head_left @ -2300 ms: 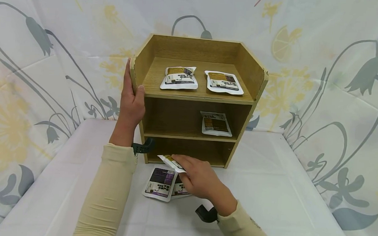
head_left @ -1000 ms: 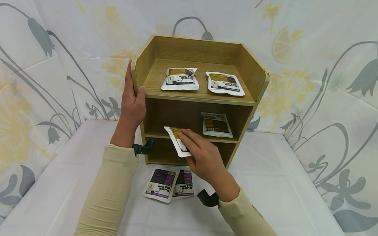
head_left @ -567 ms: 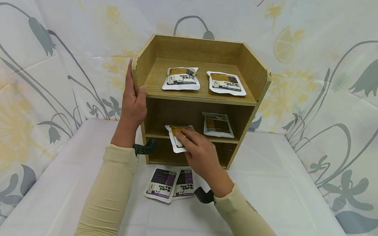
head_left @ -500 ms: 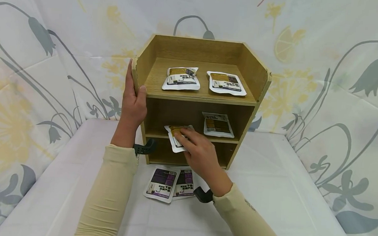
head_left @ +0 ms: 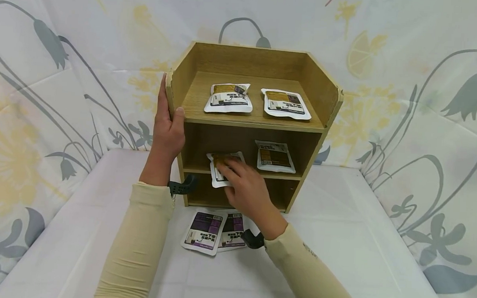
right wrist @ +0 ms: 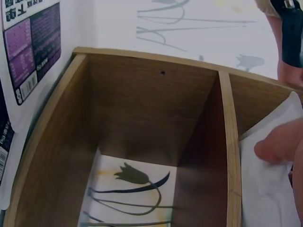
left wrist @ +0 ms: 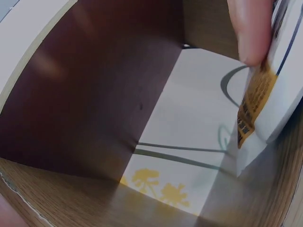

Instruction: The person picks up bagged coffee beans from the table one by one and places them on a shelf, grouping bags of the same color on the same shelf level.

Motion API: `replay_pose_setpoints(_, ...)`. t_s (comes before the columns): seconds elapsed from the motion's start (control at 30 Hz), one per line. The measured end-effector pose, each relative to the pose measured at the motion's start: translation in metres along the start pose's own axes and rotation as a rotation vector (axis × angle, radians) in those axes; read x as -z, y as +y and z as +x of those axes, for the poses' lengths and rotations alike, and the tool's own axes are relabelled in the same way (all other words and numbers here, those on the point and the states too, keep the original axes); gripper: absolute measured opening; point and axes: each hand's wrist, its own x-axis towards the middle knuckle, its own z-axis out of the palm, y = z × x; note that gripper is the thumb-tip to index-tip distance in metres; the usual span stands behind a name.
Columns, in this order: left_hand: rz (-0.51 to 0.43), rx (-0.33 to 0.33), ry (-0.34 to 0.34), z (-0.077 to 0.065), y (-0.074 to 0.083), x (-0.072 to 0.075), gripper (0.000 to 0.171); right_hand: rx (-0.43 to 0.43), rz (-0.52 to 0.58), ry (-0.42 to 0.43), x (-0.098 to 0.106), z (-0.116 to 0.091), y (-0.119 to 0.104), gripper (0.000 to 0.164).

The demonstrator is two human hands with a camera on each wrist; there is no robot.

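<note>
My left hand [head_left: 167,135] grips the left side panel of a small wooden shelf unit [head_left: 247,122], thumb at the front edge. A white pouch with a gold label [head_left: 216,178] is pinched in my right hand [head_left: 250,194], at the left front of the middle shelf. That pouch [left wrist: 284,99] appears tilted in the left wrist view, with a fingertip [left wrist: 255,38] on it. The right wrist view shows its plain white back [right wrist: 262,189] under my thumb [right wrist: 279,146]. Farther right on the same shelf lies another gold-brown pouch [head_left: 276,158].
Two gold-labelled pouches, a left one [head_left: 228,102] and a right one [head_left: 286,106], lie on the top shelf. On the white table [head_left: 338,242], two purple-labelled pouches [head_left: 203,234] overlap in front of the unit. A floral cloth [head_left: 383,128] hangs behind.
My right hand has raised the gold-labelled pouch from over the purple ones to the middle shelf, then moved slightly farther in, flattening its tilt. The left hand has stayed on the side panel.
</note>
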Motion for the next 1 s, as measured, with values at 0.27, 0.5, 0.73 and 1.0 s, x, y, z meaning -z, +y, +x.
replay_pose_setpoints(0.27, 0.004, 0.023, -0.002, -0.006, 0.021, 0.001, 0.065, -0.057, 0.043, -0.074, -0.003, 0.009, 0.004, 0.043)
replay_pose_setpoints(0.5, 0.001, 0.026, -0.006, -0.009, 0.032, 0.001, 0.065, -0.099, 0.032, -0.100, -0.010, 0.015, 0.006, 0.043)
replay_pose_setpoints(0.73, -0.001, -0.002, 0.006, 0.000, 0.001, -0.001, 0.065, -0.136, 0.037, -0.155, -0.014, 0.022, 0.008, 0.047)
replay_pose_setpoints(1.0, -0.016, -0.014, -0.002, 0.000, 0.000, -0.001, 0.065, -0.183, 0.034, -0.253, -0.017, 0.030, 0.009, 0.051)
